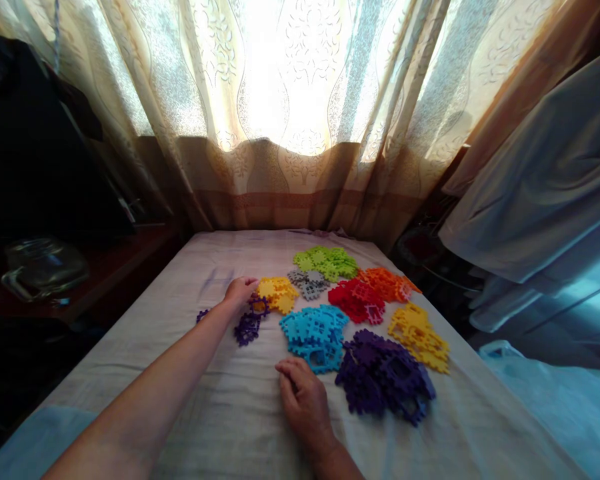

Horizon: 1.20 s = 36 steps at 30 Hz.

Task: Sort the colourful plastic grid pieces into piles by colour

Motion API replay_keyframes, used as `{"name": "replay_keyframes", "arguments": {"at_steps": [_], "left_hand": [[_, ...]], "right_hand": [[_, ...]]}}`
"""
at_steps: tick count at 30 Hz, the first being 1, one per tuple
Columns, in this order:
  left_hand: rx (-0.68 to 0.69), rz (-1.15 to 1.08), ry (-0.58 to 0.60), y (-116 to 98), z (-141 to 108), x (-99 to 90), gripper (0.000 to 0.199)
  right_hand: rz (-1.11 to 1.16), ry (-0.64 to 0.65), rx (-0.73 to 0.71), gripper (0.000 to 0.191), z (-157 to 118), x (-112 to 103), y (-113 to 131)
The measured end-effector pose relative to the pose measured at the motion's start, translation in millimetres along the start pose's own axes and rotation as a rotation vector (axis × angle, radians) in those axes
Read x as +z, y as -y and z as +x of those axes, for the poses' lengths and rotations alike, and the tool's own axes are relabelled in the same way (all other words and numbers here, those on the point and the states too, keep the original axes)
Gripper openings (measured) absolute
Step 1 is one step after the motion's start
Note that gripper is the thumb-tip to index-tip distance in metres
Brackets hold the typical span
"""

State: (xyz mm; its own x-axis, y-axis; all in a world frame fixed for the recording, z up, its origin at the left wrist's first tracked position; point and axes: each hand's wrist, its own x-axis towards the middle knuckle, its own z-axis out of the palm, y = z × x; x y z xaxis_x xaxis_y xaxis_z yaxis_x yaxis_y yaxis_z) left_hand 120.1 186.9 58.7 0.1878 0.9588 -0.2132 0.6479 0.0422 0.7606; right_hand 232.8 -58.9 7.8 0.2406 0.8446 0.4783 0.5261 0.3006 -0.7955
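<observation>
A broad, flat top [230,427] draped in pale, creased cloth [245,250] bears flat, toothed plastic pieces heaped by colour (purple and yellow turn up more than once). Farthest lies a lime-green heap [331,261]; just nearer come a small grey heap [309,285], a bright red heap [351,300] and, touching it, an orange heap [380,283]. A yellow heap [416,332] lies rightmost, a large dark-purple heap [383,377] nearest, a sky-blue heap [314,330] beside it. Leftward sit a smaller yellow heap [276,291], several loose purple pieces [249,327] and one outlying purple piece [201,315].

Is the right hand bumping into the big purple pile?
Apart: in the head view, a strip of pale cloth shows between the right hand and the big purple pile.
</observation>
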Motion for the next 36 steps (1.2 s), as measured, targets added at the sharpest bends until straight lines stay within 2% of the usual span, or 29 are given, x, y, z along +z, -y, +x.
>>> {"name": "replay_keyframes", "arguments": {"at_steps": [3,6,10,13,25,36], "left_hand": [[0.062,0.115,-0.075,1.2,-9.2,-5.0,0.038],[0.157,0.259,-0.148,4.0,-28.6,-9.8,0.029],[0.284,0.42,-0.154,7.4,-55.8,-6.0,0.023],[0.321,0.513,-0.154,7.7,-65.9,0.1,0.024],[0.399,0.729,-0.156,1.0,-66.6,0.4,0.033],[0.482,0.725,-0.14,1.5,-71.4,-6.0,0.029]], "right_hand": [[-0.009,0.0,0.002,0.029,-0.2,-0.3,0.1],[-0.012,-0.001,0.002,0.029,-0.5,-0.6,0.2],[-0.018,0.017,0.008,0.028,-0.6,-1.0,0.4],[-0.025,0.027,0.006,0.028,-0.3,-1.3,0.9],[-0.019,0.024,0.013,0.029,0.4,-0.8,2.1],[-0.034,0.037,0.0,0.029,1.5,-1.1,2.4]]}}
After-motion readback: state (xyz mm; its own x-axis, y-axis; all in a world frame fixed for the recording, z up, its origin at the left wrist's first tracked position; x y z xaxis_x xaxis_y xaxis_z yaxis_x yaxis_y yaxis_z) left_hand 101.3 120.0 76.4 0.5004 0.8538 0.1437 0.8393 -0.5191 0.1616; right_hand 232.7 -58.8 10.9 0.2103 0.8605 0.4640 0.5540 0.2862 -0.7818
